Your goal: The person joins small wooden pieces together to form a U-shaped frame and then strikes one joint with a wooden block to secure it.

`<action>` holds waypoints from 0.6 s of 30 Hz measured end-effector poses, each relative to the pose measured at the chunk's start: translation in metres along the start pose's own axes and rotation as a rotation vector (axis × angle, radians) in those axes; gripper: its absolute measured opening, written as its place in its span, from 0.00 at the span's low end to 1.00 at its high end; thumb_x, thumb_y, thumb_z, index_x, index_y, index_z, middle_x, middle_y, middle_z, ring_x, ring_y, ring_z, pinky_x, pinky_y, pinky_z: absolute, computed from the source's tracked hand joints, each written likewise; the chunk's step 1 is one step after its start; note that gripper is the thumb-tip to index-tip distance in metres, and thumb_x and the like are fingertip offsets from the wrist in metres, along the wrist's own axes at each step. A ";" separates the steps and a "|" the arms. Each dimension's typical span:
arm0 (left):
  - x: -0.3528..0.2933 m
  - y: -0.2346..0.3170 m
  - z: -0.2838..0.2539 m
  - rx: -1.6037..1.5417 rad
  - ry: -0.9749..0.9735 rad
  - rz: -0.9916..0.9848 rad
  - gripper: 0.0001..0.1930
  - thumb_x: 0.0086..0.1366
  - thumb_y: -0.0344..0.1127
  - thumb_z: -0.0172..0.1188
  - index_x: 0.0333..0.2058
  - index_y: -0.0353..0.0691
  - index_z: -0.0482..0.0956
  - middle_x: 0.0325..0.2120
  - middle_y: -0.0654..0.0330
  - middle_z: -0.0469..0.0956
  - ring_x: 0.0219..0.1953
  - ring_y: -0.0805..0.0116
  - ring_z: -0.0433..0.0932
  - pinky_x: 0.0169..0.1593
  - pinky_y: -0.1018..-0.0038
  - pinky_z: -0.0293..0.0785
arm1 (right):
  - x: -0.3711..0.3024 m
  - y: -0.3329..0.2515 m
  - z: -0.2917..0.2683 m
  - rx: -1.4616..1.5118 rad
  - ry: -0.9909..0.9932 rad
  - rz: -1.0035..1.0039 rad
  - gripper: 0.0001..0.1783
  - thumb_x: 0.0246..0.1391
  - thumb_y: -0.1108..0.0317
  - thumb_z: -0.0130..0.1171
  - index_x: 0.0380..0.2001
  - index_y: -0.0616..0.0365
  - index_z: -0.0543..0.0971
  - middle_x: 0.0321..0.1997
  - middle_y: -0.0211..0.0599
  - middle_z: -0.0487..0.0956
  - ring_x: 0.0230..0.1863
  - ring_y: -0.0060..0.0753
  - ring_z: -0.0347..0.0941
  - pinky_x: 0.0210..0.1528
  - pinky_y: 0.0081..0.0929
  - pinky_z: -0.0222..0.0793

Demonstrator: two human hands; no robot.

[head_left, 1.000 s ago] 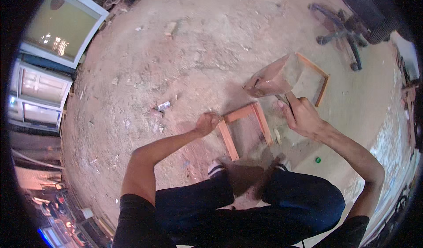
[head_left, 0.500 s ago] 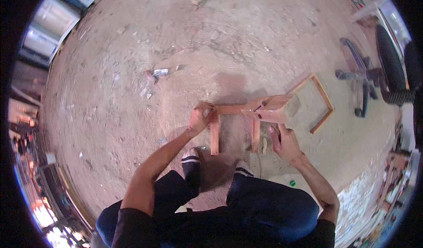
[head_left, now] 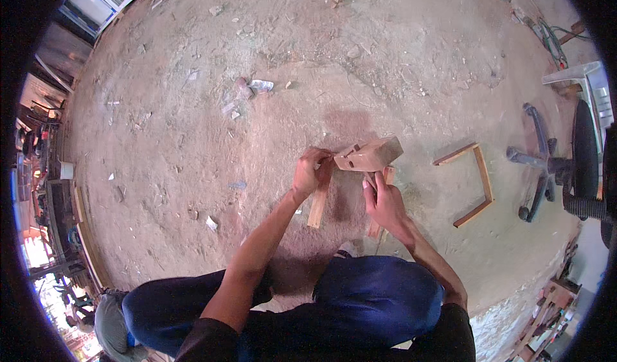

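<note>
1. Across the dusty brown dirt floor (head_left: 193, 124), open ground runs ahead and leftward, strewn with pale scraps; at right, a three-sided orange-brown wooden frame (head_left: 485, 175) lies near a black star-shaped chair base (head_left: 536, 162).
2. At the left edge stands a small white tub (head_left: 66, 171), its contents too small to tell.
3. The right hand (head_left: 389, 206) grips the handle of a blocky brown wooden mallet (head_left: 374, 155), its head above the two-legged pale wooden workpiece (head_left: 318, 208).
4. The left hand (head_left: 310, 172) curls its fingers at the workpiece's left corner; whether it grips anything cannot be told.
</note>
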State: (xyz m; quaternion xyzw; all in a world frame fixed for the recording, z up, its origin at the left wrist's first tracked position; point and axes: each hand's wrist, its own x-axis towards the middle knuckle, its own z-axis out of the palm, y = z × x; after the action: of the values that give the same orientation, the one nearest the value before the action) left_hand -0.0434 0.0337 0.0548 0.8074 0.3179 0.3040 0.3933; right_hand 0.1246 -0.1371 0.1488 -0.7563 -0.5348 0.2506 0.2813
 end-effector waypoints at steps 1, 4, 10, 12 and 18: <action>0.005 -0.004 -0.002 -0.048 -0.012 -0.005 0.10 0.57 0.23 0.65 0.39 0.35 0.84 0.39 0.51 0.84 0.42 0.51 0.82 0.47 0.63 0.79 | 0.003 -0.003 0.000 0.018 0.038 0.006 0.17 0.67 0.62 0.50 0.49 0.64 0.67 0.20 0.58 0.77 0.23 0.64 0.77 0.22 0.54 0.70; 0.000 -0.011 0.000 -0.071 -0.011 -0.005 0.10 0.57 0.24 0.65 0.39 0.36 0.85 0.40 0.52 0.84 0.44 0.54 0.82 0.47 0.64 0.79 | 0.002 -0.009 0.003 0.004 0.073 0.015 0.18 0.66 0.63 0.51 0.51 0.65 0.67 0.21 0.59 0.77 0.24 0.67 0.77 0.22 0.56 0.70; -0.001 -0.023 0.002 -0.092 0.015 0.006 0.10 0.56 0.25 0.66 0.38 0.35 0.86 0.40 0.54 0.85 0.45 0.56 0.81 0.49 0.66 0.79 | 0.006 -0.044 0.014 -0.079 0.064 0.079 0.18 0.65 0.68 0.53 0.54 0.64 0.66 0.20 0.59 0.77 0.24 0.64 0.77 0.23 0.54 0.70; -0.004 -0.029 0.005 -0.117 0.013 -0.025 0.10 0.56 0.25 0.66 0.38 0.35 0.86 0.40 0.54 0.85 0.45 0.56 0.81 0.50 0.66 0.79 | 0.006 -0.044 0.028 -0.029 0.179 -0.030 0.17 0.65 0.68 0.53 0.53 0.64 0.67 0.19 0.57 0.77 0.23 0.62 0.77 0.23 0.53 0.70; -0.006 -0.037 0.007 -0.150 0.036 -0.007 0.10 0.57 0.27 0.66 0.39 0.35 0.86 0.41 0.54 0.85 0.45 0.55 0.80 0.51 0.65 0.78 | 0.017 -0.052 0.036 -0.081 0.089 0.168 0.13 0.65 0.69 0.54 0.48 0.65 0.70 0.22 0.58 0.78 0.23 0.64 0.77 0.24 0.50 0.70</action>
State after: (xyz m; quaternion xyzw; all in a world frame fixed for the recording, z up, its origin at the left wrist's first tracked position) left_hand -0.0526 0.0441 0.0194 0.7689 0.3040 0.3402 0.4479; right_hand 0.0701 -0.1014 0.1575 -0.8196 -0.4663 0.2176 0.2518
